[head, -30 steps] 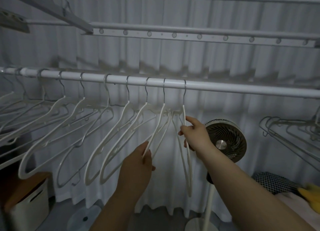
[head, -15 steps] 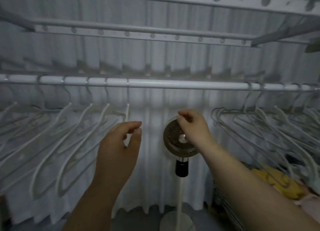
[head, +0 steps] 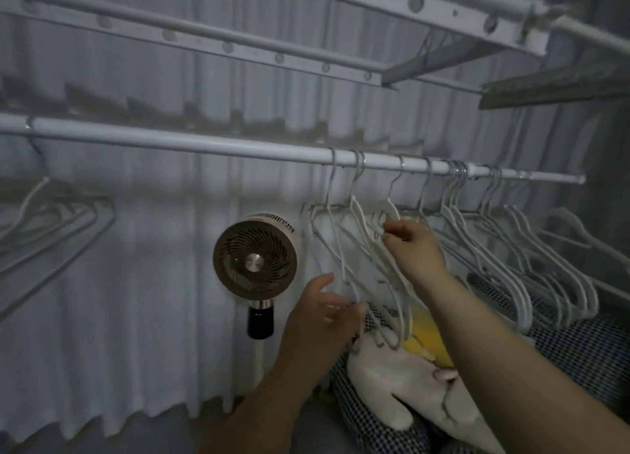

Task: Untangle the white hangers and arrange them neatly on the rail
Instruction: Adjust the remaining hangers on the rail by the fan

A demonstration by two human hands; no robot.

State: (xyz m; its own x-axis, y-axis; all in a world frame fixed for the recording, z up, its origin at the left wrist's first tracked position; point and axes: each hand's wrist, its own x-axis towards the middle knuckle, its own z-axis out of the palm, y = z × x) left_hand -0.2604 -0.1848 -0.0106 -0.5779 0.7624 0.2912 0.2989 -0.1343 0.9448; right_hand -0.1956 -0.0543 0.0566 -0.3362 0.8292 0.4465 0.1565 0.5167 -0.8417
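I see the white rail [head: 204, 145] running across in front of me, a bit tilted down to the right. A bunch of white hangers [head: 477, 249] hangs at the right part of it, close together and crossing over each other.

My right hand [head: 416, 252] is up high, with the arm reaching out from the bottom right corner. The back of the hand faces me. Its fingertips [head: 392, 233] pinch the top of one hanger [head: 389, 205], just under its hook.

My left hand [head: 320, 317] is lower, down by the bottom ends of the hangers. The arm comes up from the bottom middle. The thumb points up and the fingers are loose and spread toward the right. It holds nothing. The hand is blurry, so I cannot tell if the fingertips touch a hanger.

More hangers [head: 68, 215] hang far to the left, well apart from the bunch. A round fan [head: 255, 255] stands between the two groups, in front of a pale curtain [head: 119, 317]. Below the hangers lie a white soft toy [head: 392, 378], something yellow [head: 426, 337] and a checked cloth [head: 579, 344].
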